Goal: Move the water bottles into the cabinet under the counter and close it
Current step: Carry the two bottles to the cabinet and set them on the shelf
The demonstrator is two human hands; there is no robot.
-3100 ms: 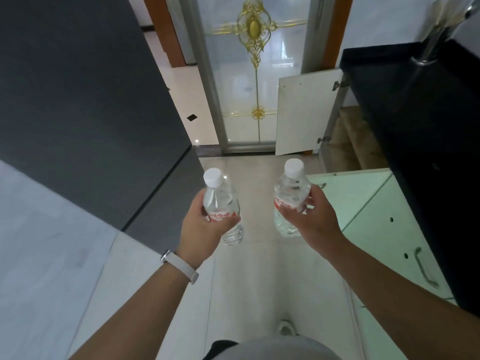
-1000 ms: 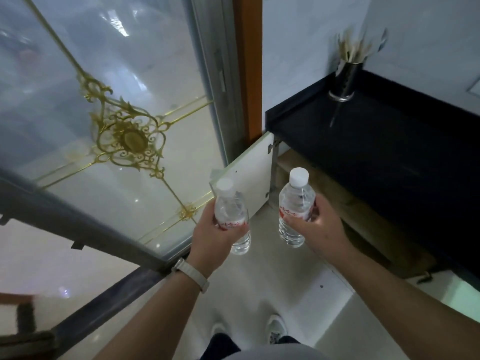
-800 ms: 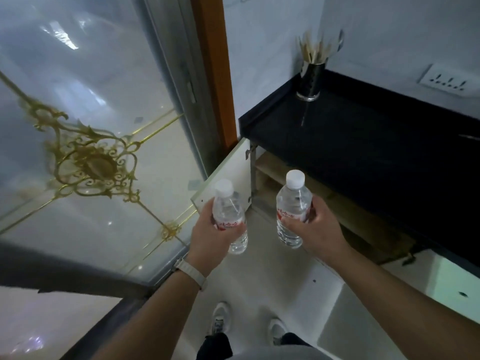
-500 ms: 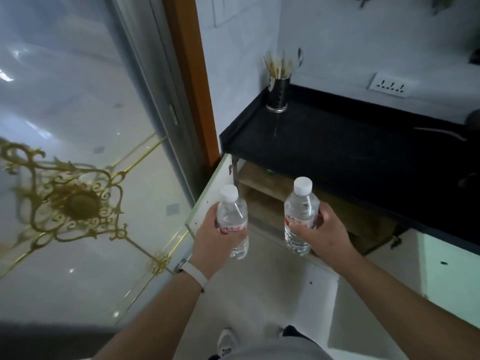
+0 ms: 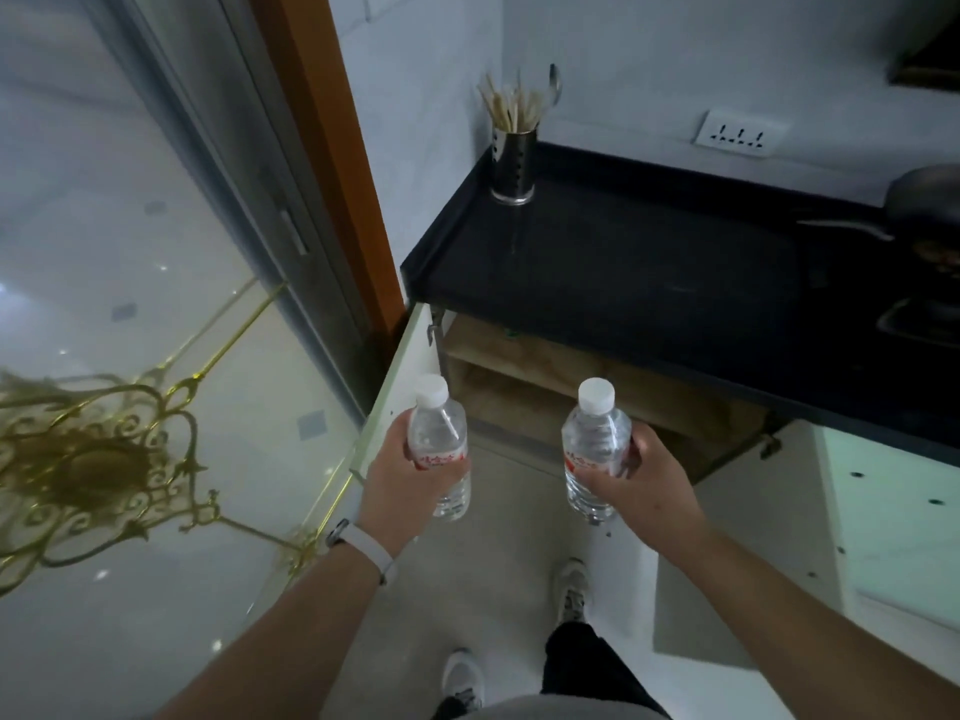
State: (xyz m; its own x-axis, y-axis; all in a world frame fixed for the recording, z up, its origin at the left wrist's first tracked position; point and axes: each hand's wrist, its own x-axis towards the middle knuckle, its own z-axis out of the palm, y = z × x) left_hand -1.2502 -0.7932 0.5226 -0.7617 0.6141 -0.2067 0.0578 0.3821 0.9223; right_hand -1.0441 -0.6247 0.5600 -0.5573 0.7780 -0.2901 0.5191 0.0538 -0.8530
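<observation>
I hold two clear water bottles upright, each with a white cap and a red-and-white label. My left hand [image 5: 402,472] grips the left bottle [image 5: 436,433] around its middle. My right hand [image 5: 641,478] grips the right bottle [image 5: 592,439] the same way. Both hang in front of the open cabinet [image 5: 540,392] under the black counter [image 5: 649,283]. Its wooden shelf and floor show inside. The left cabinet door [image 5: 395,387] stands swung open beside my left hand, and the right door [image 5: 893,517] is swung open too.
A metal holder of chopsticks [image 5: 513,148] stands at the counter's back left corner. A dark pan [image 5: 919,210] sits at the right edge, with a wall socket [image 5: 740,133] above. A glass sliding door with gold ornament [image 5: 104,459] fills the left. My feet [image 5: 571,595] stand on pale tile.
I have walked up and turned right to face the counter. The open cabinet now lies straight ahead, and both bottles stay gripped in my hands.
</observation>
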